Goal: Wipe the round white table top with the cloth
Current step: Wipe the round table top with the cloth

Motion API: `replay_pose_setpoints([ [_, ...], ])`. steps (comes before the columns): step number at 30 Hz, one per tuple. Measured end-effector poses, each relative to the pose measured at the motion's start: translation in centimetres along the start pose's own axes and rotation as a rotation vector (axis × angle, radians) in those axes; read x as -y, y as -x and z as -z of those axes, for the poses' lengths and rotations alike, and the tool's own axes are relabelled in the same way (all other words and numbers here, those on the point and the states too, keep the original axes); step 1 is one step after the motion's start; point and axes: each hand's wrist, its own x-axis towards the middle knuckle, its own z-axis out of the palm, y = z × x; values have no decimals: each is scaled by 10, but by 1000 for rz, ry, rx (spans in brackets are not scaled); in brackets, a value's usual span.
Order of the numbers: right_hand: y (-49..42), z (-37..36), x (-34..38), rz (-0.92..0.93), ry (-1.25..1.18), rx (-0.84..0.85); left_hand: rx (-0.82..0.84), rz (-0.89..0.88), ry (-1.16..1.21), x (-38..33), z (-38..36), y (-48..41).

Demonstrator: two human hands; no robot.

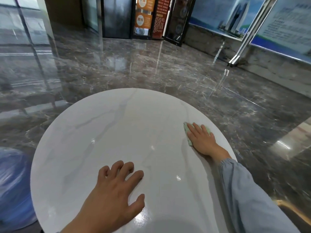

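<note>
The round white table top [117, 125] with faint grey veins fills the lower middle of the head view. My right hand [202, 140] lies flat near the table's right edge, pressing down a light green cloth [186, 130] whose edges show beyond the fingers. My left hand [116, 187] rests on the near part of the table, fingers spread and slightly curled, holding nothing. A blue-grey sleeve covers my right forearm.
Glossy dark marble floor [151, 68] surrounds the table. A blue blurred object [13, 185] sits low at the left. Dark doors and orange signs [143, 15] stand at the back. A metal-framed notice board [252, 31] runs along the right wall.
</note>
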Motion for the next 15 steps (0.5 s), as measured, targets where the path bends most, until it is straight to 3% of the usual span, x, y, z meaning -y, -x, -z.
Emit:
replay_pose_setpoints([
  [5, -41, 8, 66, -18, -85, 10, 31, 6, 8, -2, 5, 1],
  [10, -17, -7, 142, 219, -30, 41, 37, 18, 19, -3, 8, 1],
  [15, 70, -34, 135, 428, 22, 35, 37, 14, 12, -4, 9, 0],
])
